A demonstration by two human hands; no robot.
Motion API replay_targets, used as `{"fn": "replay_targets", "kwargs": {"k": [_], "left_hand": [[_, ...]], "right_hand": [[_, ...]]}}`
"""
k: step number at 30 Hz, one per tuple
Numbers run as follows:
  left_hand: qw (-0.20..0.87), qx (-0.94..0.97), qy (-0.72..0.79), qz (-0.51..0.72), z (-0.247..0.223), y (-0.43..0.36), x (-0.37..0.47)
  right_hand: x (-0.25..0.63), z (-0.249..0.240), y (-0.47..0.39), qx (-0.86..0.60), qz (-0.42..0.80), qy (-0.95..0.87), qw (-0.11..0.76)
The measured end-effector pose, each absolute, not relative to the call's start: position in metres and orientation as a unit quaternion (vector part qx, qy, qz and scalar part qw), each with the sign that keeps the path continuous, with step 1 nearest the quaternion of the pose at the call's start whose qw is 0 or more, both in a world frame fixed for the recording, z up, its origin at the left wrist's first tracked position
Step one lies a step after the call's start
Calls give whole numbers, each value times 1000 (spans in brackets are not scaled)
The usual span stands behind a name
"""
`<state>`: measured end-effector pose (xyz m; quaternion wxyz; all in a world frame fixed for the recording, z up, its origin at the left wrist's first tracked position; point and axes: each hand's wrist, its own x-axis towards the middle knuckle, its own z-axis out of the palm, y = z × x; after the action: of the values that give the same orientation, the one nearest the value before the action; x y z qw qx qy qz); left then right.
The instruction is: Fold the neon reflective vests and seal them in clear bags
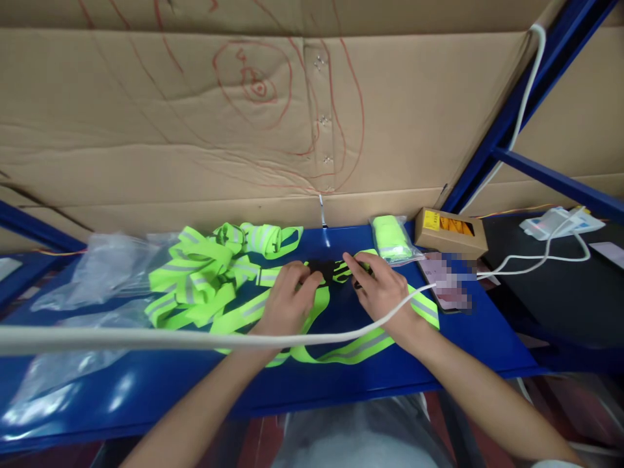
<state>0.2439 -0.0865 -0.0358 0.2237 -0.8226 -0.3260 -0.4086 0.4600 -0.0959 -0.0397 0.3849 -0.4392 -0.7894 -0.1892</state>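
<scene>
- Neon strap (358,353): on the blue table (195,390) in front of you, looping btwn & under your hands.
- Your L hand (290,299): fingers curled nearly closed, tips pinching the L side of the blurry black piece (322,269) on the strap.
- Your R hand (383,286): part-curled, index out toward the black piece, at strap's R end; can't tell if it's gripping.
- White cable (316,339): crosses the view in front of your forearms.
- L of your hands: strap pile (192,279), w/ rolled straps (266,240) behind; clear bags (100,270) farther L.
- R side: bagged neon bundle (391,237), open cardboard box (451,233) beside it, phone (441,283) (part blurred) nearer you.
- Back: cardboard wall (146,84) w/ red marker lines.
</scene>
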Motion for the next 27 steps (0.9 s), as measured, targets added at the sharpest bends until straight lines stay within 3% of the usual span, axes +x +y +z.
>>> {"fn": "replay_targets", "kwargs": {"k": [13,21,27], "left_hand": [[222,-842,-348,-347,-50,-96,255],[257,-837,-408,-260,-27,-88,251],[305,-851,-307,-298,5,-87,230]], "right_hand": [[438,-51,-110,-455,-96,-823,326],[454,-29,-104,-382,135,-816,412],[481,-12,-86,-333,292,-774,453]]}}
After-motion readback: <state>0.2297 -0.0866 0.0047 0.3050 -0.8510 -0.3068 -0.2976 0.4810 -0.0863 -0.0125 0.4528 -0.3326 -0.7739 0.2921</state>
